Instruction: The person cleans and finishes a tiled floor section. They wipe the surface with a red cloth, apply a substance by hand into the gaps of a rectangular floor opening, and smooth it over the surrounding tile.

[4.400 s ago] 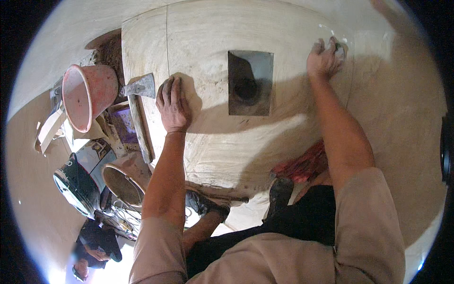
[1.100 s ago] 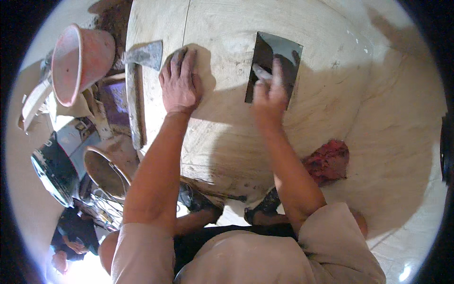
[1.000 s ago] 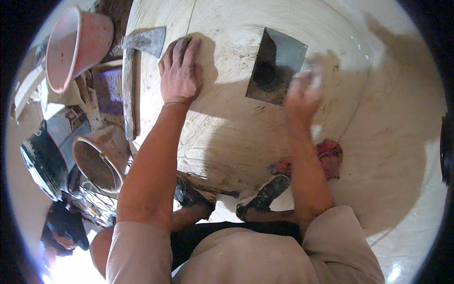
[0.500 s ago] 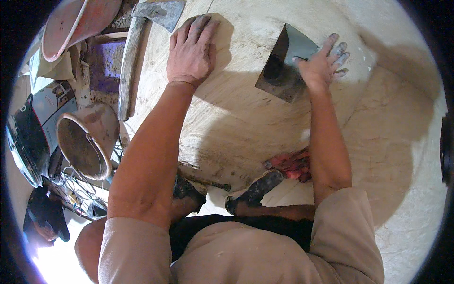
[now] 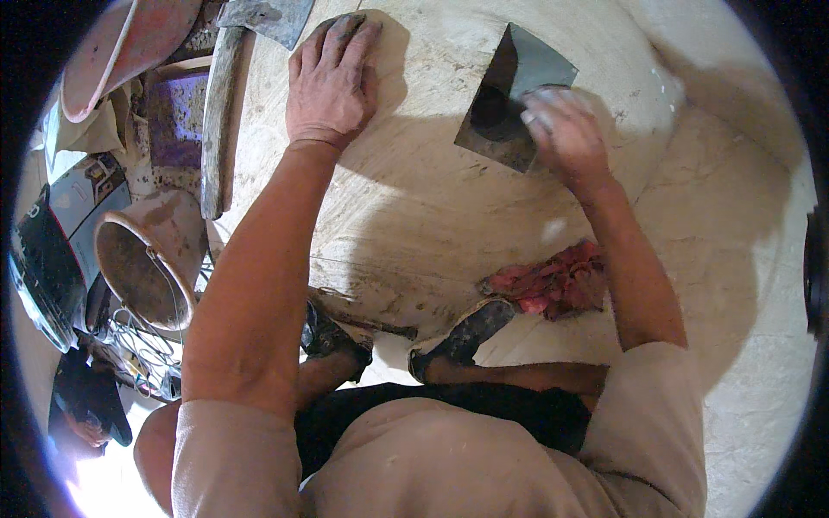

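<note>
Currently the right hand [image 5: 566,131] is half curled at the right edge of the rectangular opening [image 5: 529,72]; blur hides whether it grips anything. Left of the opening, the left hand [image 5: 333,85] lies flattened on the floor [image 5: 432,104], fingers extended, unburdened. Below the opening sits a crumpled red cloth [image 5: 553,281]; far left, an axe [image 5: 221,121], then a pinkish bucket [image 5: 148,53].

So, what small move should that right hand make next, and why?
Perhaps ease the right hand along the right edge of the opening: its fingers, blurred but bent, are just there, though contact is hard to tell, and the left hand rests on the pale surface, likely giving support.
</note>
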`<act>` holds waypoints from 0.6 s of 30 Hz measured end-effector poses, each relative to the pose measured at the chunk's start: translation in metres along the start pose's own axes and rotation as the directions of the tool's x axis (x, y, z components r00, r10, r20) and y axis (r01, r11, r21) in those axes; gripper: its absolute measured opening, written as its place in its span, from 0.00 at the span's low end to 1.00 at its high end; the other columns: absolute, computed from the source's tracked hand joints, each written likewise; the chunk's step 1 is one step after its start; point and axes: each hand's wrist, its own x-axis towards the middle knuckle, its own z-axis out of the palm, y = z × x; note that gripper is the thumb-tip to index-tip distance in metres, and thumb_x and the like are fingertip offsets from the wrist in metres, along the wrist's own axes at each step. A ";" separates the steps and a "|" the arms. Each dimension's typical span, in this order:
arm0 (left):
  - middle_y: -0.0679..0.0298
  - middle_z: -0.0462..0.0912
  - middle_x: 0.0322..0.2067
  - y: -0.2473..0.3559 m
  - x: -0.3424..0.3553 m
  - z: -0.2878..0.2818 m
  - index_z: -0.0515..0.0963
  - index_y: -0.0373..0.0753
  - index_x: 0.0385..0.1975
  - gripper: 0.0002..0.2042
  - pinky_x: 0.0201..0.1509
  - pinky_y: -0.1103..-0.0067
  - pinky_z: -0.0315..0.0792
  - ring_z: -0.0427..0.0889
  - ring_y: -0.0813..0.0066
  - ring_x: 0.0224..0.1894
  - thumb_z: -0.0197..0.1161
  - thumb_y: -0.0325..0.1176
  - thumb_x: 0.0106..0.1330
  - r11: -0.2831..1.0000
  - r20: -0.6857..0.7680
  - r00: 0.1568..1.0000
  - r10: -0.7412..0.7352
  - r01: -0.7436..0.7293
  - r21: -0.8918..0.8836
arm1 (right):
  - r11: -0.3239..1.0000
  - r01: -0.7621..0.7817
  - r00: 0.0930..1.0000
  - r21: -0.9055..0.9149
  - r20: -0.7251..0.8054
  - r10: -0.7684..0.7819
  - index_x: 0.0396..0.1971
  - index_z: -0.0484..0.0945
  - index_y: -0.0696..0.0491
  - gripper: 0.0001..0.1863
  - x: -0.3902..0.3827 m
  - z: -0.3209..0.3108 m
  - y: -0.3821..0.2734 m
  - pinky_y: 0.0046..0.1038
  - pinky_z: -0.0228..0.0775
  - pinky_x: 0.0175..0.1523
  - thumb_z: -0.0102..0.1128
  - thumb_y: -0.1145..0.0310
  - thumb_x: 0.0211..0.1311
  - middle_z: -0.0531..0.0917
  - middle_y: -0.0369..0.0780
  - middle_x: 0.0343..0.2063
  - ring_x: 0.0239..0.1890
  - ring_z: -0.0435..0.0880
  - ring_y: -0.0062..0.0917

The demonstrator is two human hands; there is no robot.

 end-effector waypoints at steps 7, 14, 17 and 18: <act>0.67 0.69 0.65 0.000 0.000 -0.001 0.70 0.53 0.64 0.25 0.72 0.61 0.57 0.63 0.59 0.69 0.56 0.36 0.64 1.000 -0.023 0.999 0.024 -0.024 -0.004 | 0.944 0.322 0.859 -0.077 0.443 -0.257 0.57 0.77 0.54 0.22 0.025 0.026 -0.001 0.43 0.53 0.74 0.52 0.57 0.71 0.84 0.45 0.49 0.63 0.74 0.38; 0.68 0.69 0.65 0.000 -0.001 0.000 0.70 0.54 0.64 0.26 0.73 0.61 0.57 0.63 0.60 0.69 0.57 0.36 0.63 1.000 -0.022 1.000 0.008 -0.009 -0.006 | 0.901 0.415 0.749 -0.127 0.610 -0.259 0.42 0.85 0.55 0.23 0.037 0.005 -0.001 0.48 0.51 0.74 0.47 0.51 0.74 0.87 0.43 0.44 0.65 0.72 0.37; 0.68 0.70 0.65 0.000 -0.001 -0.001 0.70 0.54 0.64 0.26 0.73 0.61 0.57 0.64 0.60 0.69 0.57 0.36 0.63 1.000 -0.011 1.000 0.001 -0.002 -0.005 | 0.908 0.392 0.778 -0.147 0.579 -0.242 0.39 0.85 0.56 0.23 0.028 -0.005 0.005 0.49 0.51 0.73 0.48 0.52 0.73 0.86 0.43 0.46 0.64 0.73 0.37; 0.68 0.70 0.65 0.000 -0.001 -0.001 0.70 0.54 0.64 0.26 0.73 0.61 0.57 0.64 0.60 0.69 0.57 0.36 0.62 1.000 0.006 1.000 -0.005 0.005 -0.010 | 0.917 0.365 0.835 -0.163 0.492 -0.245 0.45 0.83 0.56 0.21 0.025 -0.005 0.006 0.49 0.51 0.73 0.49 0.55 0.72 0.85 0.44 0.47 0.64 0.73 0.37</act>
